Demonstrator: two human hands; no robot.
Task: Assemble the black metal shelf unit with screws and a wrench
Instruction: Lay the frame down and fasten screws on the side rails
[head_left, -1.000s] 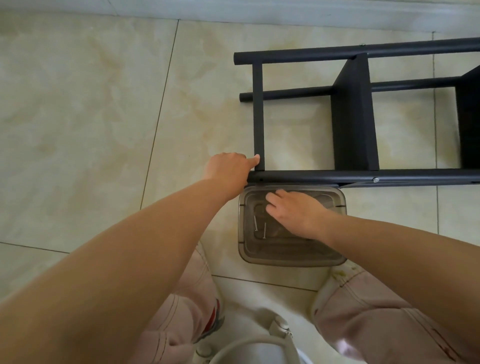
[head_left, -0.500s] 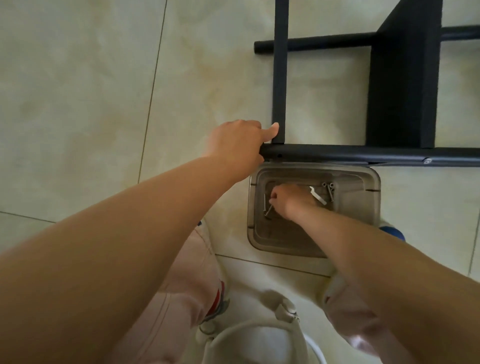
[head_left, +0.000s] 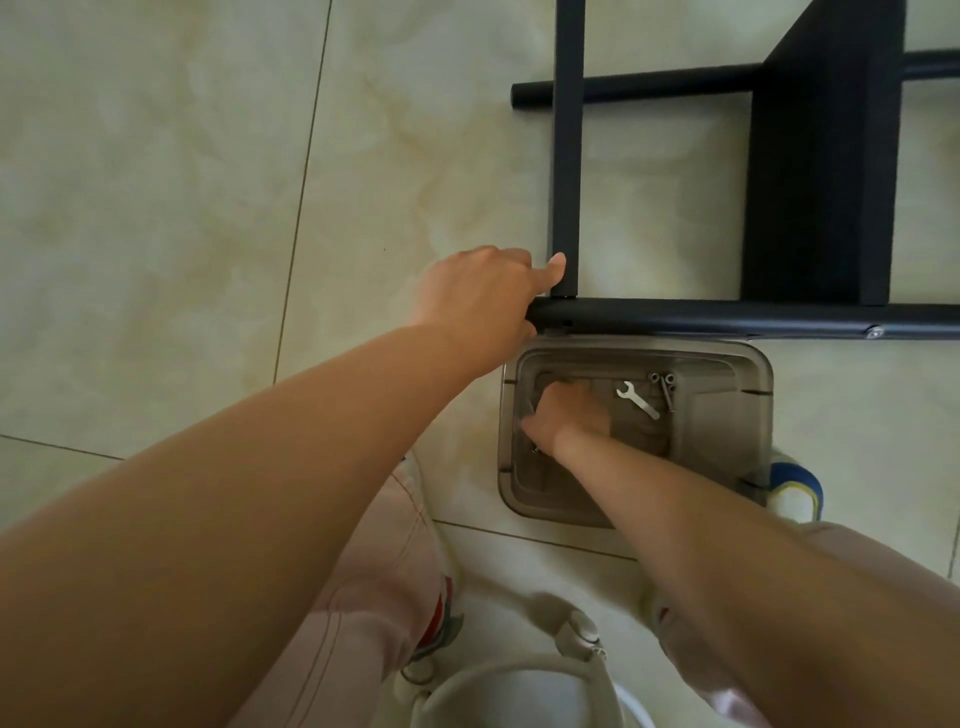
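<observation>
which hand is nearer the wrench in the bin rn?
Right. The right hand is down inside the clear bin, just left of the wrench and not touching it. The left hand grips the shelf frame's tube above the bin.

The right hand (head_left: 569, 413) is digging deeper into the clear bin (head_left: 748, 447), now curling at its left side.

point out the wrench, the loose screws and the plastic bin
wrench (head_left: 638, 399): head view, middle of its flat handle
loose screws (head_left: 665, 387): head view, shanks of the cluster beside the wrench
plastic bin (head_left: 756, 410): head view, bare right wall
</observation>
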